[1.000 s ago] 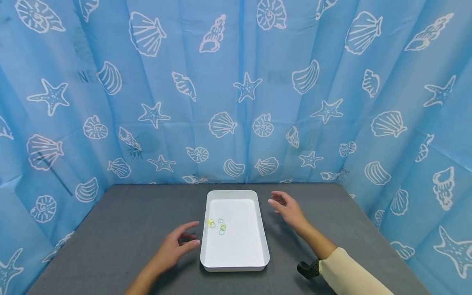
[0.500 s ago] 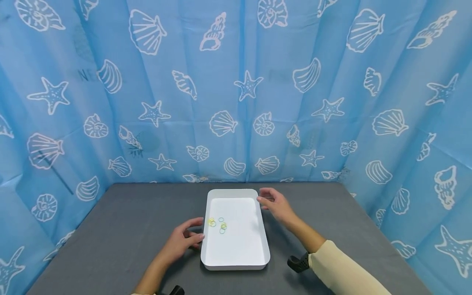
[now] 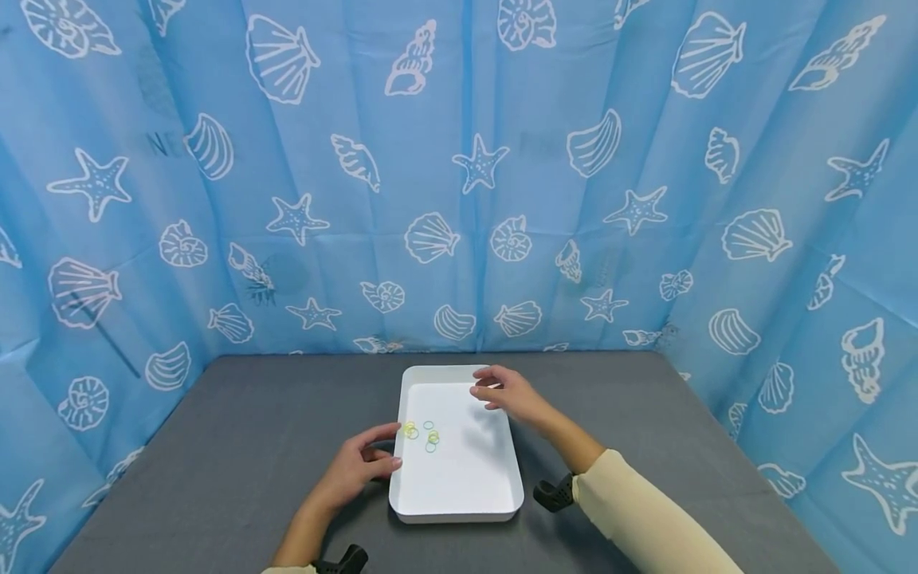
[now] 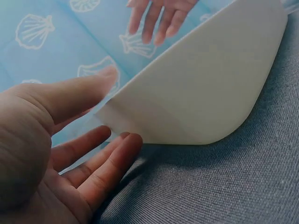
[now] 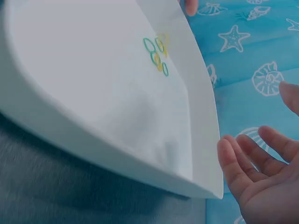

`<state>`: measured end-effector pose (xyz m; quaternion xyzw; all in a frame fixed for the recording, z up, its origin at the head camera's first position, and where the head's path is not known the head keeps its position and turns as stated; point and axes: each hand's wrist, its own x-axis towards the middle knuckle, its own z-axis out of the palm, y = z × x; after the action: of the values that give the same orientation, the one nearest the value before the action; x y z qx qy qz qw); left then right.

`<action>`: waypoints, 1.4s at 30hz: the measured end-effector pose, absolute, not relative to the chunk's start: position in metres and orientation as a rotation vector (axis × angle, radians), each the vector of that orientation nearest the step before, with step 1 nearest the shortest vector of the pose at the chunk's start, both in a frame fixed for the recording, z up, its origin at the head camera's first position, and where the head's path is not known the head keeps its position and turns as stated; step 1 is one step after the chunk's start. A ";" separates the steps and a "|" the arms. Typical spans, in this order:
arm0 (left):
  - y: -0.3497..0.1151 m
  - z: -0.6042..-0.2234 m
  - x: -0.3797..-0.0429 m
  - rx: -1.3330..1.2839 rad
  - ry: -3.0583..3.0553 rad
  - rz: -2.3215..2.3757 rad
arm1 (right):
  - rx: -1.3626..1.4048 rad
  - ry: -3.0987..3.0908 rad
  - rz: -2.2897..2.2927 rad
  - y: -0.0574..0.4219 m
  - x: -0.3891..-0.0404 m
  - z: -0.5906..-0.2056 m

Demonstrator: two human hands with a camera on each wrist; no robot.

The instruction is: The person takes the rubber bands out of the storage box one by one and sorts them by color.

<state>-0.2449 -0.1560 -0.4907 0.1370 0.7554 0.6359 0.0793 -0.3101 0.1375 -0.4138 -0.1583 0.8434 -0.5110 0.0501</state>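
A white rectangular tray (image 3: 466, 490) stands on the grey table. On its floor, toward the left wall, lie several thin yellow and green rubber bands (image 3: 433, 438), some of them overlapping. My left hand (image 3: 347, 470) is at the tray's left side; its thumb and index fingertips come right to the rim. In the left wrist view the other fingers (image 4: 105, 175) lie along the outer wall, loosely bent. My right hand (image 3: 512, 396) hovers over the tray's far right part, fingers spread loosely, nothing in them; its shadow falls on the tray floor.
Behind the table hangs a blue curtain (image 3: 473, 263) with white shells and starfish. Each wrist wears a black device, the right one (image 3: 554, 494) below a cream sleeve (image 3: 645, 510). Grey tabletop (image 3: 287, 422) surrounds the tray.
My right hand has moved left from beside the tray to over its far right part. My left hand has come right, up to the tray's left rim. The bands have stayed put.
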 end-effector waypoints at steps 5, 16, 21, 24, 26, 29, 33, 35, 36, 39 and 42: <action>-0.157 -0.495 -0.246 0.403 2.260 1.886 | -0.443 2.516 -1.521 0.126 -0.315 -0.417; -0.157 -0.495 -0.244 0.370 2.283 1.894 | -0.586 2.462 -1.424 0.105 -0.323 -0.427; -0.156 -0.495 -0.245 0.354 2.303 1.870 | -0.584 2.447 -1.396 0.098 -0.324 -0.434; -0.156 -0.495 -0.245 0.353 2.311 1.861 | -0.587 2.453 -1.377 0.093 -0.324 -0.441; -0.156 -0.495 -0.245 0.350 2.311 1.860 | -0.586 2.453 -1.365 0.091 -0.325 -0.446; -0.156 -0.494 -0.244 0.345 2.307 1.861 | -0.581 2.453 -1.344 0.087 -0.325 -0.449; -0.155 -0.491 -0.243 0.341 2.305 1.869 | -0.599 2.449 -1.332 0.084 -0.326 -0.451; -0.154 -0.487 -0.241 0.342 2.307 1.868 | -0.621 2.450 -1.324 0.082 -0.327 -0.454; -0.153 -0.485 -0.240 0.339 2.307 1.867 | -0.630 2.450 -1.317 0.082 -0.327 -0.455; -0.154 -0.486 -0.241 0.351 2.296 1.877 | -0.642 2.460 -1.283 0.081 -0.329 -0.458; -0.155 -0.491 -0.243 0.359 2.291 1.884 | -0.640 2.470 -1.249 0.080 -0.330 -0.459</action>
<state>-0.2431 -0.1550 -0.4912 0.1198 0.7645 0.6287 0.0767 -0.3299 0.0798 -0.4594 -0.2229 0.8596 -0.4347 0.1499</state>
